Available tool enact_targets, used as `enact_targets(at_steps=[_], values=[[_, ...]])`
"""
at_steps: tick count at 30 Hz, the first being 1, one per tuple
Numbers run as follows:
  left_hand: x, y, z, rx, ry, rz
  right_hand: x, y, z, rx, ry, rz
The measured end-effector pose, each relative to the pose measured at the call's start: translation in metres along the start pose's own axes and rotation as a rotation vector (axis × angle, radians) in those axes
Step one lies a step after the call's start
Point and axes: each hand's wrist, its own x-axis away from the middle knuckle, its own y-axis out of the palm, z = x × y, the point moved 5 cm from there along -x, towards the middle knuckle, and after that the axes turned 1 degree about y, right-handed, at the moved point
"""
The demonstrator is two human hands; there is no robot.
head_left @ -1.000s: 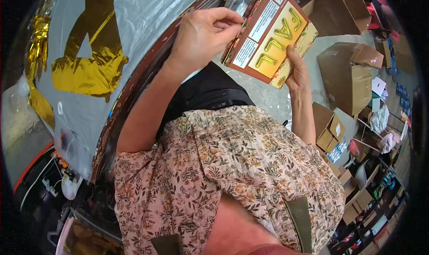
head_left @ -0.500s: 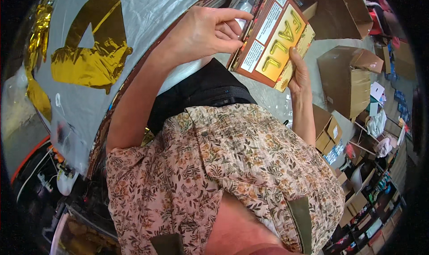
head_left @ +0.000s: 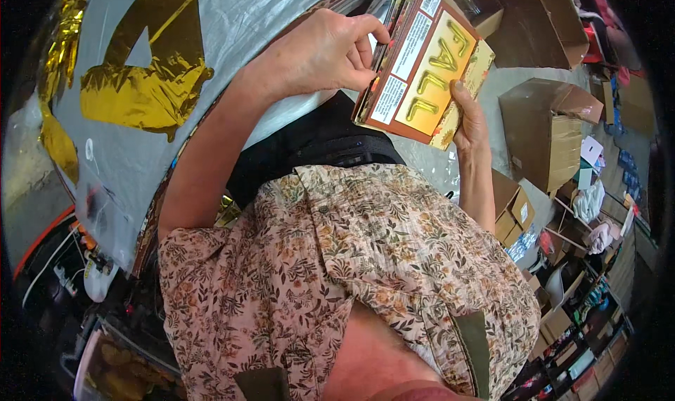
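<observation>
A stack of flat printed packages [head_left: 441,70], brown and yellow with puffy gold letters pictured on the top one, is held tilted in front of my waist. My right hand [head_left: 471,116] grips its right side, thumb on top and fingers mostly hidden underneath. At the stack's left edge is my left hand [head_left: 337,53], with thumb and index fingertips against the layered edges and the other fingers curled in. How many packages lie in the stack cannot be made out.
A table under clear plastic sheeting [head_left: 246,21] lies to the left, with a shiny gold foil balloon [head_left: 144,95] on it. Open cardboard boxes [head_left: 538,130] stand on the right. Shelves with assorted goods [head_left: 583,331] are farther right. A bin [head_left: 119,366] sits at lower left.
The stack has shifted slightly left and down, with both hands staying at its sides. My left fingers are drawn in a little more along its edge.
</observation>
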Motion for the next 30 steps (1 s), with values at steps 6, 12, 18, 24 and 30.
enact_targets(at_steps=[6,12,18,24,30], values=[[-0.001,0.003,-0.002,-0.203,0.041,0.030,-0.001,0.001,0.000,0.053,-0.040,-0.008],[-0.002,0.002,0.007,-0.054,0.091,0.088,-0.003,-0.007,0.002,-0.005,-0.018,-0.008],[-0.008,0.000,0.003,-0.168,0.088,0.089,-0.006,0.000,-0.003,0.014,-0.059,-0.007],[-0.009,0.000,0.001,-0.325,0.161,0.058,-0.010,-0.006,0.004,0.001,-0.009,-0.060],[-0.008,0.009,0.007,-0.308,0.206,0.136,-0.019,-0.022,0.009,-0.137,-0.059,-0.023]])
